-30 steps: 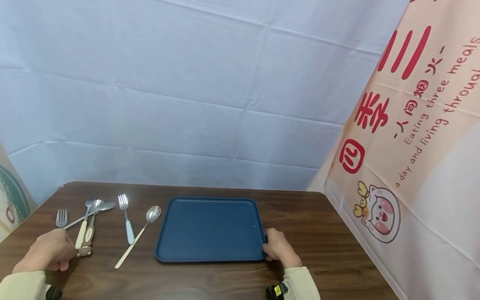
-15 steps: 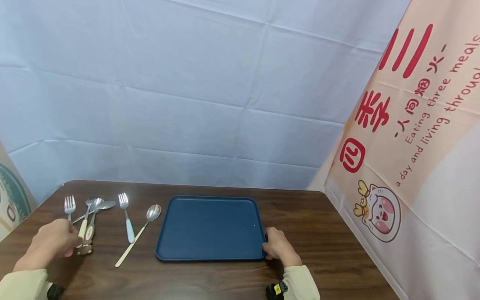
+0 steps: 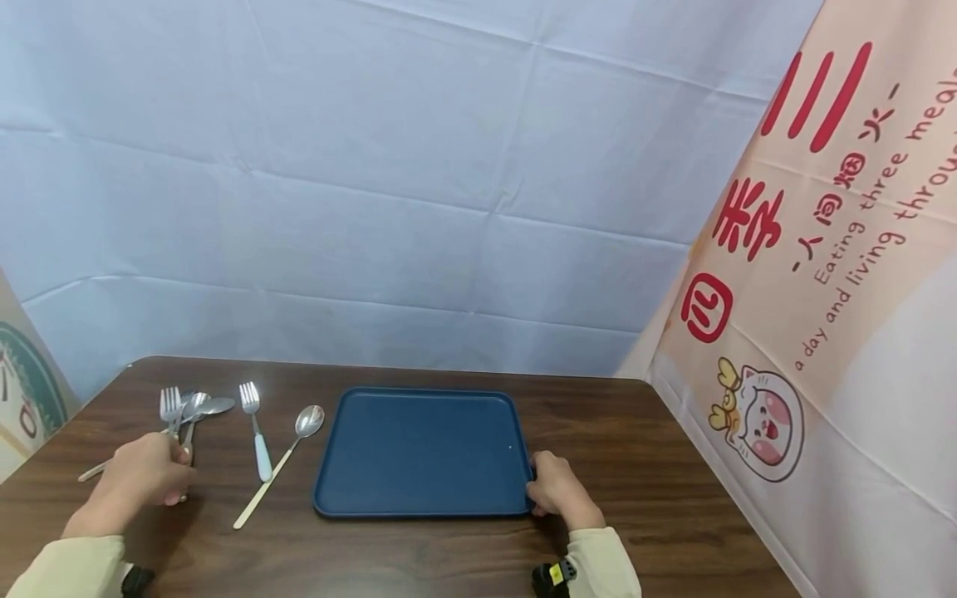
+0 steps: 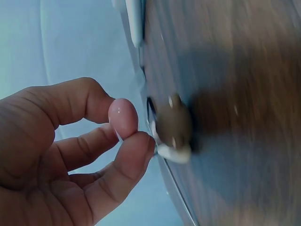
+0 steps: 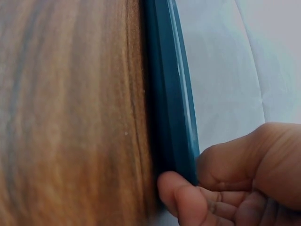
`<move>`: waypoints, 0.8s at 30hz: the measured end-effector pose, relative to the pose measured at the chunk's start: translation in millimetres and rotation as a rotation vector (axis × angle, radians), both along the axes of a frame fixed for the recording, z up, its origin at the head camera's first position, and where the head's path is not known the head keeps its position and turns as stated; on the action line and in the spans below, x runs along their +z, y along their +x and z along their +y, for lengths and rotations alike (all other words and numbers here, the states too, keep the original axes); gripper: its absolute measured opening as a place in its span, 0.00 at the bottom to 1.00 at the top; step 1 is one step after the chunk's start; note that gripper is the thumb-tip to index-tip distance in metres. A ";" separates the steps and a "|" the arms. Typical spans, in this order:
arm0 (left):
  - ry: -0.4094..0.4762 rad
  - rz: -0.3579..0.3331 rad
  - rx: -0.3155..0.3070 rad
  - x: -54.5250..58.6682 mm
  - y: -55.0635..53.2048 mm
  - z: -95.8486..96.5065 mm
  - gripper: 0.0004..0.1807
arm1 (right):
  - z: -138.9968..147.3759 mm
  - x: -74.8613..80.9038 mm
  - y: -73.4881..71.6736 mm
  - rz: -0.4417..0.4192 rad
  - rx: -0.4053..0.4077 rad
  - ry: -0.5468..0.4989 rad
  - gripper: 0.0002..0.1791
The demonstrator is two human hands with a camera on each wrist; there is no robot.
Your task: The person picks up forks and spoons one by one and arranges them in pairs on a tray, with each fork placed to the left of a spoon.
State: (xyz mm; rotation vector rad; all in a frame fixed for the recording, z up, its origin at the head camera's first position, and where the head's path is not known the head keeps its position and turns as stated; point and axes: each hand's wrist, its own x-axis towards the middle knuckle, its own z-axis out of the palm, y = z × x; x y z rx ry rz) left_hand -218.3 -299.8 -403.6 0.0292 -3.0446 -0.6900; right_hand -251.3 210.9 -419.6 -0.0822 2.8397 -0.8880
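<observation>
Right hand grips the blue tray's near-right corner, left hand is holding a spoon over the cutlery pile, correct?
Not quite: the left hand holds a metal fork, tines visible in the head view. The right hand does grip the blue rectangular plastic tray at its near-right corner.

a dark brown wooden table point(image 3: 673, 465) with visible grain stands in a corner enclosed by cloth. behind it hangs a pale blue sheet point(image 3: 374, 183), creased into a grid of fold lines. on the right hangs a peach banner point(image 3: 837, 274) with red characters, english lettering and a cartoon cat. the light is even and soft.
</observation>
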 end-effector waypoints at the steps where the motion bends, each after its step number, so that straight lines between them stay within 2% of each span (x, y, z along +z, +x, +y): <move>1: 0.004 0.008 -0.005 -0.7 -0.1 4.1 0.13 | 0.0 0.7 0.3 -0.004 0.001 -0.001 0.22; 8: 0.046 0.045 -0.011 -2.8 -2.0 30.7 0.04 | 0.1 0.9 1.7 -0.002 0.001 -0.014 0.21; 17: 0.081 0.073 -0.044 -5.8 -2.3 53.2 0.05 | 0.4 -0.9 1.5 0.015 0.012 -0.032 0.19; 24: 0.094 0.092 -0.059 -5.6 -3.0 65.1 0.03 | 1.1 -2.9 -0.2 0.003 0.018 -0.023 0.21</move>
